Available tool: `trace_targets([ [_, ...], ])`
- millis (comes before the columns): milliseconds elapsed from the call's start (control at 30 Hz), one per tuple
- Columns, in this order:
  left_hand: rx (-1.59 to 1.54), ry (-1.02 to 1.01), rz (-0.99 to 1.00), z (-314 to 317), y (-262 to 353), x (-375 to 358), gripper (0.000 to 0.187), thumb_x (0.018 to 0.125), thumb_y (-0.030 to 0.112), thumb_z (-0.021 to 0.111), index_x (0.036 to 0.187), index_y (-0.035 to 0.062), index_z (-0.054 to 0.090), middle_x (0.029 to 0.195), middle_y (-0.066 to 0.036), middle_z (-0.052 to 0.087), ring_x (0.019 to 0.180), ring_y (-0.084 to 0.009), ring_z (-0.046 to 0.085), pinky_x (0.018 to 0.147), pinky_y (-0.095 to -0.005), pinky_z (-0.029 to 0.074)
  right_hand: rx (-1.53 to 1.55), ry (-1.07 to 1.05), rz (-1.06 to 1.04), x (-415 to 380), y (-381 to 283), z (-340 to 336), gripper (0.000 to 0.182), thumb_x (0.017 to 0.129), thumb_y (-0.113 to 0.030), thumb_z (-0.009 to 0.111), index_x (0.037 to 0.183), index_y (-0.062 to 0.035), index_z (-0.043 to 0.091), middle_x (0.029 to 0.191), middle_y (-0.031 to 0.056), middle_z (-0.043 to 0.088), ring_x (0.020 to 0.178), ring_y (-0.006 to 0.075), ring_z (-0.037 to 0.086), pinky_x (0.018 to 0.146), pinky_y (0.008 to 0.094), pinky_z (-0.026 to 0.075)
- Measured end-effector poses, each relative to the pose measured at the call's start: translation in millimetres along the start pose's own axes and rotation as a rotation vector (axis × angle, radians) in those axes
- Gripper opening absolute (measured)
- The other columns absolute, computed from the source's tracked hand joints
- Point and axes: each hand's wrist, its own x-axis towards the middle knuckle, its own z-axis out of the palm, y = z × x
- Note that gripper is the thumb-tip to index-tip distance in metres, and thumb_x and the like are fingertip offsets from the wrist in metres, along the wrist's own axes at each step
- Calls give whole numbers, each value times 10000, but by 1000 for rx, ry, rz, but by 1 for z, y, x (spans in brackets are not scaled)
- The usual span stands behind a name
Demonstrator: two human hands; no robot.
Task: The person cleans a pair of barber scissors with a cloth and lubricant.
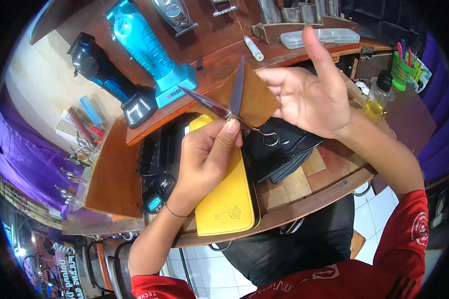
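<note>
My left hand [209, 149] pinches a pair of scissors [233, 113] around the pivot, thumb on top. The two blades are spread in a V pointing up and away, and a curled finger ring hangs to the right. Behind the blades is a brown cloth [257, 102] with zigzag edges. My right hand [309, 97] is palm up with its thumb stretched upward; its fingertips touch the cloth's right side and are partly hidden behind it. Below my left hand lies a yellow case [227, 199] with an embossed logo, beside a black folded item [284, 154].
A turquoise clipper [147, 55] and a black clipper [105, 74] stand on the raised wooden shelf. Combs and several scissors [75, 154] hang at left. At right are a bottle of yellow liquid [376, 97] and a green basket [401, 70]. A clear plastic case [319, 38] lies at the back.
</note>
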Motion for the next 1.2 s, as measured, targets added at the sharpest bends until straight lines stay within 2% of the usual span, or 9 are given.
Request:
trace_targets([
  [133,-23,9,15,1,-1,0,368,976,273,503,722,16,572,564,28,439,539,-41,381,489,-227,299,-169,103,-47,0,-7,-3,1057,823,-798,149,1332,94,401,1211,193,584,1151,235,558,1031,353,373],
  [367,-23,-13,-2,1,0,0,373,979,279,495,724,17,572,572,28,430,550,-40,378,496,-228,303,182,-337,-34,1,0,-33,1066,819,-802,142,1322,97,419,1213,196,585,1158,240,555,1047,359,356],
  [433,-33,-9,-24,1,1,-1,374,979,280,494,726,17,572,572,29,426,552,-39,376,497,-227,302,-151,216,8,-5,-1,-26,1038,825,-796,157,1306,73,457,1206,188,591,1133,236,573,1020,365,393],
  [567,-18,-10,11,0,-1,0,362,978,269,501,727,16,570,570,30,422,555,-35,373,496,-223,298,-211,88,-156,0,-8,1,974,834,-782,213,1292,30,492,1202,167,598,1088,215,600,931,352,474],
  [700,-80,-9,-4,1,-1,0,343,977,243,503,733,11,571,576,26,431,566,-34,382,505,-220,308,-34,31,-29,-2,2,-14,944,858,-737,227,1253,77,498,1117,153,630,1030,205,609,946,329,439],
  [900,-137,33,97,-1,3,-1,331,974,222,498,742,-2,571,587,13,455,578,-39,407,524,-230,343,-37,-9,-84,14,-14,4,1060,810,-810,206,1312,101,408,1271,210,536,1175,267,537,1035,395,373],
  [1033,-212,39,41,-7,-1,-3,334,970,231,513,741,-3,578,576,-15,463,553,-66,423,511,-252,354,-154,-6,-9,25,-17,23,1040,810,-810,218,1373,53,356,1379,189,449,1279,272,430,1066,435,314],
  [1067,-245,68,41,-5,-4,-3,334,970,231,513,741,-3,578,576,-15,463,553,-66,423,511,-252,354,-157,190,-45,21,-14,19,1032,807,-811,235,1390,34,337,1404,171,426,1277,279,431,1065,428,316],
  [1200,-190,68,172,-4,-11,1,323,979,247,496,766,20,584,572,-2,465,546,-61,426,503,-247,351,-241,93,-117,19,-5,20,1053,803,-816,228,1425,34,255,1457,163,349,1337,275,350,1083,443,291],
])
